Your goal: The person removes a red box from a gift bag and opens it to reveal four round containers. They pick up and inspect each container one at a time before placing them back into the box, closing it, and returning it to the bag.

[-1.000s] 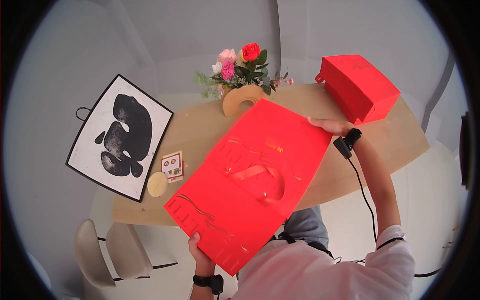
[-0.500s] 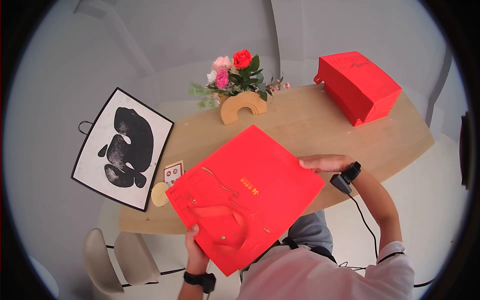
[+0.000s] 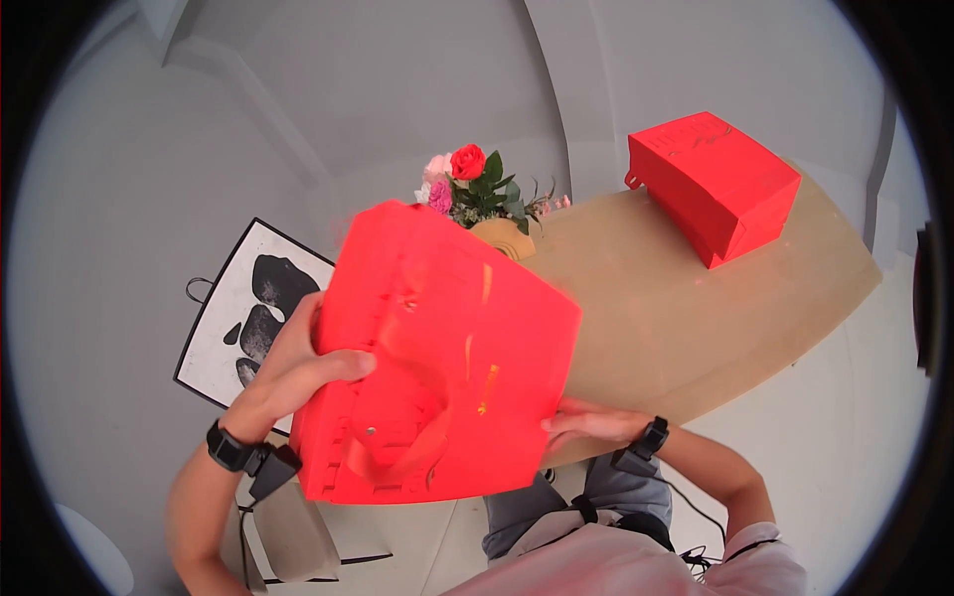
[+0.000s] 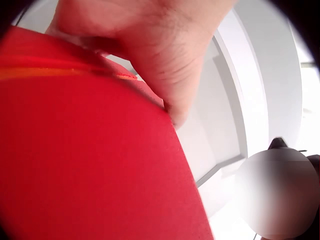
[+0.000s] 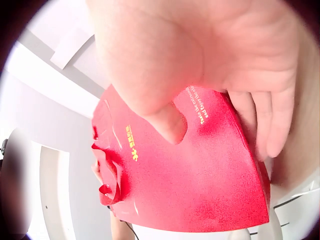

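A red paper bag [image 3: 517, 338] with gold print and a ribbon handle is held tilted in front of the body, over the table's near edge. My left hand [image 3: 293, 372] grips its left edge, the thumb lying on the face near the ribbon. At the lower right edge my right hand [image 3: 596, 422] pinches the bag. In the right wrist view the right hand's thumb [image 5: 167, 122] presses the printed face, with fingers behind the edge. The left wrist view shows the left hand [image 4: 145, 45] curled over an edge of the red bag [image 4: 100, 160].
Another red bag [image 3: 715, 184] lies on the right part of the wooden table [image 3: 646, 298]. Flowers [image 3: 472, 184] in an arched holder [image 3: 505, 236] stand behind the held bag. A black-and-white framed picture [image 3: 214, 343] is at the left, and a chair [image 3: 298, 536] below it.
The held bag has turned and tilted, its ribbon side now to the left. My left hand has moved up along its left edge; my right hand has moved down and left, still holding it.
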### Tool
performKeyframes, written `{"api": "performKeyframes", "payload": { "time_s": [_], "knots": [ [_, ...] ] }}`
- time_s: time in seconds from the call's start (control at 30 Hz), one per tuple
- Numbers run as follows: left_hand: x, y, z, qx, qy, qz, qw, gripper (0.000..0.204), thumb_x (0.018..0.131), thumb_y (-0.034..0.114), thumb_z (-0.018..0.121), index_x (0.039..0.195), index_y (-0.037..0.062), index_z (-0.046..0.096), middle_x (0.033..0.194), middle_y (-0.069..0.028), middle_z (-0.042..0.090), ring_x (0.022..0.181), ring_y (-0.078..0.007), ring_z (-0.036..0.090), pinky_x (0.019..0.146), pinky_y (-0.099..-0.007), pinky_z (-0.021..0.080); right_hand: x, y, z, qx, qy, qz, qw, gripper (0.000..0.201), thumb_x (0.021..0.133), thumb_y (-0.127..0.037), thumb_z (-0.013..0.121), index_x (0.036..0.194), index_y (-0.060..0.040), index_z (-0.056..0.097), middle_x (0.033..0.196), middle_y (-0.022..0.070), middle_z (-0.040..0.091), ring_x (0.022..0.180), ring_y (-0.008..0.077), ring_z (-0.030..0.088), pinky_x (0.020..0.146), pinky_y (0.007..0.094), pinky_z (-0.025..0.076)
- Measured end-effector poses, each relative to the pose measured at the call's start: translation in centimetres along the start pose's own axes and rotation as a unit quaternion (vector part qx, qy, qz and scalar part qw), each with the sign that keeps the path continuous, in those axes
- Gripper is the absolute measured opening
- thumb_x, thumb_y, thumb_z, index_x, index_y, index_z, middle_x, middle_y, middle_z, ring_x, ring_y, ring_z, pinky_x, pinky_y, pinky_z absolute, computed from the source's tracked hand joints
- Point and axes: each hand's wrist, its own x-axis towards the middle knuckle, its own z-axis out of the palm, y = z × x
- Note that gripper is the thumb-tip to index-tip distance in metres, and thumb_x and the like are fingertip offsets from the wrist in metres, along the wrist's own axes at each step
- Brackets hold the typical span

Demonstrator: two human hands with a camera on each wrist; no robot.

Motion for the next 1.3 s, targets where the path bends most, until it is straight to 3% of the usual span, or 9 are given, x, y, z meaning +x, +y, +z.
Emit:
{"api": "performKeyframes", "payload": {
  "time_s": [0.23, 0.6, 0.77, 0.83, 0.9, 0.97, 1.1, 1.17, 1.3],
  "knots": [
    [4.0, 5.8, 3.2, 0.296, -0.136, 0.073, 0.943, 0.107, 0.060, 0.045, 0.087, 0.141, -0.0056, 0.039, 0.121, -0.0217, 0.064, 0.110, -0.0326, 0.064, 0.096, -0.0373, 0.050, 2.1, 4.1, -1.8, 0.037, 0.041, 0.058, 0.997, 0.049, 0.102, -0.038, 0.056, 0.135, -0.0018, 0.053, 0.125, 0.0183, 0.063, 0.110, 0.0219, 0.066, 0.096, 0.0347, 0.053],
    [5.9, 7.1, 5.0, 0.289, -0.211, 0.118, 0.926, 0.104, 0.058, 0.043, 0.088, 0.139, -0.0019, 0.042, 0.121, -0.0198, 0.063, 0.111, -0.0309, 0.063, 0.096, -0.0372, 0.049, -1.7, 1.9, -4.6, -0.057, 0.111, 0.011, 0.992, 0.032, 0.101, -0.025, 0.058, 0.125, -0.0038, 0.060, 0.117, 0.0061, 0.068, 0.103, 0.0155, 0.066, 0.089, 0.0300, 0.054],
    [6.3, 6.5, 4.7, 0.288, -0.217, 0.130, 0.924, 0.103, 0.058, 0.036, 0.089, 0.141, -0.0022, 0.041, 0.122, -0.0172, 0.062, 0.111, -0.0262, 0.063, 0.097, -0.0353, 0.050, -3.9, -3.0, -2.8, -0.150, 0.142, -0.042, 0.978, 0.026, 0.098, -0.022, 0.065, 0.118, -0.0058, 0.065, 0.112, 0.0054, 0.069, 0.095, 0.0135, 0.066, 0.084, 0.0290, 0.053],
    [6.4, 6.0, 4.6, 0.286, -0.215, 0.143, 0.923, 0.101, 0.058, 0.037, 0.089, 0.140, -0.0011, 0.043, 0.122, -0.0169, 0.062, 0.110, -0.0267, 0.063, 0.097, -0.0351, 0.050, -5.9, -8.7, -0.2, -0.387, 0.290, -0.086, 0.871, 0.034, 0.088, -0.018, 0.077, 0.118, -0.0049, 0.066, 0.105, 0.0078, 0.071, 0.089, 0.0123, 0.065, 0.075, 0.0278, 0.052],
    [6.4, 5.9, 4.6, 0.291, -0.215, 0.151, 0.920, 0.102, 0.058, 0.038, 0.089, 0.140, -0.0010, 0.043, 0.123, -0.0170, 0.062, 0.110, -0.0268, 0.064, 0.097, -0.0350, 0.050, -7.0, -11.9, 0.8, -0.415, 0.366, -0.228, 0.801, 0.045, 0.076, -0.017, 0.087, 0.114, -0.0075, 0.066, 0.102, 0.0061, 0.069, 0.089, 0.0153, 0.063, 0.076, 0.0285, 0.049],
    [6.3, 5.8, 4.5, 0.296, -0.210, 0.159, 0.918, 0.102, 0.059, 0.039, 0.089, 0.140, -0.0008, 0.043, 0.123, -0.0170, 0.063, 0.110, -0.0268, 0.064, 0.096, -0.0348, 0.050, -7.5, -16.0, 1.4, -0.578, 0.340, -0.359, 0.649, 0.058, 0.067, -0.016, 0.091, 0.117, -0.0083, 0.063, 0.114, 0.0088, 0.065, 0.104, 0.0252, 0.061, 0.088, 0.0356, 0.049],
    [6.3, 5.5, 4.6, 0.293, -0.205, 0.172, 0.918, 0.100, 0.059, 0.043, 0.087, 0.138, -0.0009, 0.045, 0.121, -0.0164, 0.062, 0.110, -0.0285, 0.063, 0.095, -0.0366, 0.050, -6.5, -21.7, 3.5, -0.681, 0.281, -0.381, 0.558, 0.080, 0.060, -0.017, 0.092, 0.130, -0.0078, 0.054, 0.128, 0.0117, 0.056, 0.122, 0.0338, 0.052, 0.100, 0.0412, 0.045],
    [6.3, 5.3, 4.7, 0.287, -0.205, 0.174, 0.919, 0.097, 0.059, 0.046, 0.085, 0.134, -0.0010, 0.048, 0.119, -0.0148, 0.061, 0.109, -0.0299, 0.062, 0.093, -0.0379, 0.049, -5.9, -23.2, 3.5, -0.768, 0.173, -0.276, 0.551, 0.099, 0.058, -0.022, 0.092, 0.142, -0.0067, 0.042, 0.139, 0.0155, 0.046, 0.133, 0.0372, 0.042, 0.109, 0.0457, 0.037],
    [6.4, 4.7, 4.8, 0.331, -0.191, 0.207, 0.900, 0.106, 0.059, 0.045, 0.088, 0.141, -0.0028, 0.042, 0.125, -0.0197, 0.062, 0.111, -0.0306, 0.064, 0.096, -0.0374, 0.051, -4.2, -25.3, 3.8, -0.790, 0.081, -0.195, 0.575, 0.112, 0.058, -0.034, 0.090, 0.150, -0.0105, 0.033, 0.143, 0.0190, 0.043, 0.136, 0.0394, 0.039, 0.115, 0.0507, 0.030]
  ]
}}
